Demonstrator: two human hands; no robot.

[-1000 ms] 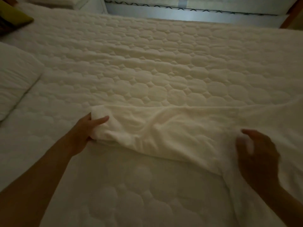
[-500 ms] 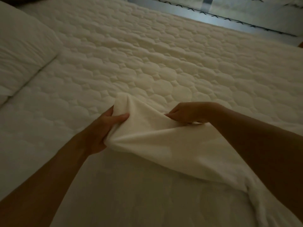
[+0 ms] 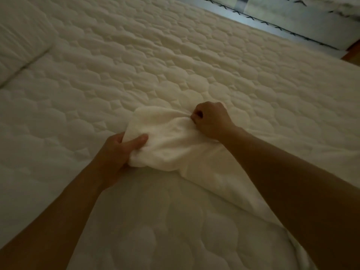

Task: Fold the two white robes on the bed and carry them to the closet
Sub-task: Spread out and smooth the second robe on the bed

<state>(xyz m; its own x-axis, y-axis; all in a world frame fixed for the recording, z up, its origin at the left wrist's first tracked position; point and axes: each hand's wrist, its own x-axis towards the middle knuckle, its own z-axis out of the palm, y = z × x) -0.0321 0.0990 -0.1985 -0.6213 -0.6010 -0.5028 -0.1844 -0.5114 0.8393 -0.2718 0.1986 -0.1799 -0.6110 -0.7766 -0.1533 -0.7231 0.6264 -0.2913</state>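
A white robe [image 3: 171, 145] lies bunched on the quilted bed [image 3: 175, 65], stretching from the middle toward the lower right under my right forearm. My left hand [image 3: 120, 149] grips the robe's near left end, thumb on top of the cloth. My right hand [image 3: 210, 119] is curled into a fist and pinches the robe's far edge, pulling the fabric taut into creases. Both hands hold the same end of the robe, about a hand's width apart. Only one robe can be made out in this dim view.
A white pillow [image 3: 21, 39] lies at the upper left on the bed. A pale wall or curtain with a dark trim line [image 3: 272, 26] runs along the bed's far side at the upper right. A wooden corner [image 3: 352, 53] shows at the right edge.
My right hand came from the robe's right part across to the left end and now pinches it in a fist. The left hand kept its grip. The camera tilted and moved closer.
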